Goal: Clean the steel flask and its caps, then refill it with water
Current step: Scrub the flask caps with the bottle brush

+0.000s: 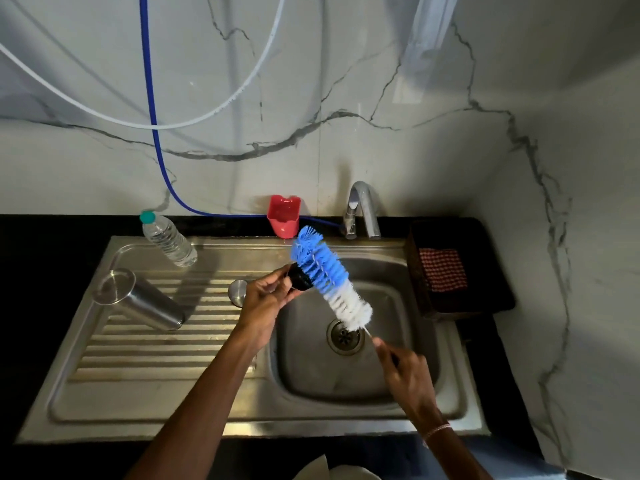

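Observation:
My left hand [266, 296] holds a small black inner cap [299, 277] above the sink basin's left edge. Against that cap lie the bristles of a blue and white bottle brush [329, 278], whose thin handle my right hand [403, 372] grips over the basin. The steel flask [138, 299] stands open on the ribbed drainboard at the left, its mouth towards me. A round steel outer cap [238, 292] rests on the drainboard just behind my left hand, partly hidden by it.
The steel sink [346, 386] has a drain [345, 337] at its middle and a tap [362, 209] behind it. A plastic water bottle [168, 239] and a red holder [284, 216] stand at the back. A dark tray with a checked cloth [443, 273] sits right.

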Demonstrator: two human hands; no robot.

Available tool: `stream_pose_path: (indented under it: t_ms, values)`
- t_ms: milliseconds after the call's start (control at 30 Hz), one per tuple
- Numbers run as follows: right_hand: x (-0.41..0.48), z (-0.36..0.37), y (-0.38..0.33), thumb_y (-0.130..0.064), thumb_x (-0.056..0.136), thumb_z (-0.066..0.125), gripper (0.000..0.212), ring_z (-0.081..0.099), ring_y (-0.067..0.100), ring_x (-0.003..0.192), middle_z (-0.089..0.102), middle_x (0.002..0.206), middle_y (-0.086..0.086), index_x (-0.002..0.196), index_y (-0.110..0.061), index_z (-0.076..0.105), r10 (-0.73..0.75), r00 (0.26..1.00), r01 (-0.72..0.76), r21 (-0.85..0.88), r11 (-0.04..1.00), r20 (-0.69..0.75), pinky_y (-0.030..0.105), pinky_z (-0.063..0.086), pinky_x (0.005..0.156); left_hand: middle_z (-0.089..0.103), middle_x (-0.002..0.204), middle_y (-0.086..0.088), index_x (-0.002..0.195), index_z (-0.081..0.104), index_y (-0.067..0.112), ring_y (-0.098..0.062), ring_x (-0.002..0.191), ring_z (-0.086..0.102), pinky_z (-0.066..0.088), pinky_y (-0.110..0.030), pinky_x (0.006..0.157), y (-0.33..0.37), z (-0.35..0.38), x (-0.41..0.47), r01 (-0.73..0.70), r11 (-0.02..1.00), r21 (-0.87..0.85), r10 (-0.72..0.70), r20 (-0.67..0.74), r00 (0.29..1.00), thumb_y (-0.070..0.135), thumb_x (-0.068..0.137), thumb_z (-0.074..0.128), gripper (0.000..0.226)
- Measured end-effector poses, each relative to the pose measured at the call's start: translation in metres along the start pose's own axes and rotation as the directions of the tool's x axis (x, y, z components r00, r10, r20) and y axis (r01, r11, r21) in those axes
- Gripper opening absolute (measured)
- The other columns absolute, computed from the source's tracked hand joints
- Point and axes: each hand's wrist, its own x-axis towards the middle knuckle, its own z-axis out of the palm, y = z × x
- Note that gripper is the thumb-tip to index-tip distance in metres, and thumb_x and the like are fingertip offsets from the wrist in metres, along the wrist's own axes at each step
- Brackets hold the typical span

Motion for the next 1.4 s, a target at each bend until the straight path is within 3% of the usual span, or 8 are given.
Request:
stream_pose_path:
  t_ms: [267, 433, 600, 767, 867, 1133, 1300, 1400]
  values:
    - [0.022, 0.001, -0.021, -0.044, 0.100, 0.053, 0.048, 0.033, 0.005, 0.046, 0.038, 0.048, -0.014, 0.054, -0.037, 0.043, -0.071, 0.997, 0.071, -0.010, 0.997, -0.004, 0.019, 0.025, 0.051, 0.071, 0.126, -0.010, 0.131, 0.062, 0.003, -0.026, 0.124, 0.065, 0.053, -0.042, 0.105, -0.001, 0.002, -0.005, 0.013, 1.000, -0.018, -0.012, 0.095, 0.995, 0.011, 0.088, 0.061, 0.043]
    - [0.003, -0.008, -0.007, -0.048, 0.097, 0.052, 0.051, 0.026, 0.004, 0.049, 0.027, 0.049, -0.012, 0.053, -0.029, 0.034, -0.034, 0.992, 0.023, 0.089, 0.996, 0.125, 0.024, 0.022, 0.050, 0.072, 0.127, -0.010, 0.119, 0.076, 0.016, -0.024, 0.121, 0.067, 0.054, -0.036, 0.103, 0.008, -0.007, -0.003, 0.004, 0.998, -0.060, 0.003, 0.127, 0.992, 0.045, 0.066, 0.093, 0.062]
    - [0.037, 0.000, -0.022, -0.047, 0.103, 0.051, 0.054, 0.028, 0.005, 0.056, 0.028, 0.057, -0.013, 0.059, -0.022, 0.032, -0.054, 0.993, 0.041, 0.123, 0.992, 0.101, 0.033, 0.026, 0.054, 0.071, 0.129, -0.005, 0.117, 0.078, 0.020, -0.019, 0.125, 0.064, 0.055, -0.031, 0.098, 0.003, 0.007, -0.012, 0.021, 1.000, -0.004, -0.019, 0.227, 0.974, 0.025, 0.075, 0.079, 0.042]
    - [0.014, -0.013, -0.003, -0.063, 0.095, 0.047, 0.056, 0.027, 0.005, 0.055, 0.028, 0.056, -0.013, 0.057, -0.025, 0.031, -0.031, 0.981, -0.005, 0.184, 0.983, 0.191, 0.033, 0.023, 0.055, 0.066, 0.136, -0.013, 0.140, 0.055, -0.003, -0.027, 0.130, 0.061, 0.050, -0.038, 0.108, 0.017, -0.013, -0.003, -0.019, 0.997, -0.079, 0.030, 0.128, 0.991, 0.015, 0.082, 0.071, 0.063]
    - [0.024, -0.002, -0.008, -0.062, 0.098, 0.046, 0.058, 0.029, 0.006, 0.056, 0.028, 0.056, -0.013, 0.057, -0.024, 0.033, -0.031, 0.983, 0.003, 0.152, 0.988, 0.182, 0.038, 0.028, 0.056, 0.071, 0.129, -0.007, 0.127, 0.069, 0.009, -0.021, 0.124, 0.065, 0.055, -0.034, 0.101, 0.011, -0.006, -0.009, 0.004, 1.000, -0.006, -0.003, 0.175, 0.985, -0.002, 0.094, 0.057, 0.037]
    - [0.016, -0.015, -0.008, -0.036, 0.101, 0.053, 0.052, 0.029, 0.001, 0.052, 0.030, 0.051, -0.015, 0.051, -0.034, 0.042, -0.033, 0.984, 0.012, 0.122, 0.992, 0.173, 0.022, 0.025, 0.054, 0.069, 0.129, -0.018, 0.129, 0.064, -0.004, -0.029, 0.122, 0.066, 0.057, -0.039, 0.099, 0.024, -0.012, -0.013, -0.019, 1.000, -0.014, 0.020, 0.143, 0.989, 0.015, 0.092, 0.060, 0.042]
    - [0.032, -0.019, -0.021, -0.032, 0.101, 0.057, 0.054, 0.026, 0.001, 0.049, 0.028, 0.049, -0.013, 0.050, -0.032, 0.038, -0.102, 0.979, 0.091, 0.069, 0.993, 0.178, 0.017, 0.022, 0.051, 0.078, 0.107, -0.010, 0.092, 0.083, 0.011, -0.023, 0.100, 0.075, 0.062, -0.032, 0.080, 0.030, -0.007, -0.021, 0.173, 0.975, 0.140, -0.206, 0.273, 0.940, 0.009, 0.090, 0.060, 0.024]
    - [0.046, -0.020, -0.033, -0.032, 0.102, 0.057, 0.054, 0.024, 0.002, 0.049, 0.026, 0.051, -0.012, 0.053, -0.030, 0.033, -0.203, 0.965, 0.199, 0.040, 0.979, 0.164, 0.023, 0.022, 0.051, 0.079, 0.089, -0.009, 0.074, 0.082, 0.009, -0.023, 0.085, 0.074, 0.064, -0.032, 0.071, 0.034, -0.008, -0.017, 0.224, 0.956, 0.188, -0.265, 0.235, 0.935, -0.005, 0.097, 0.053, 0.039]
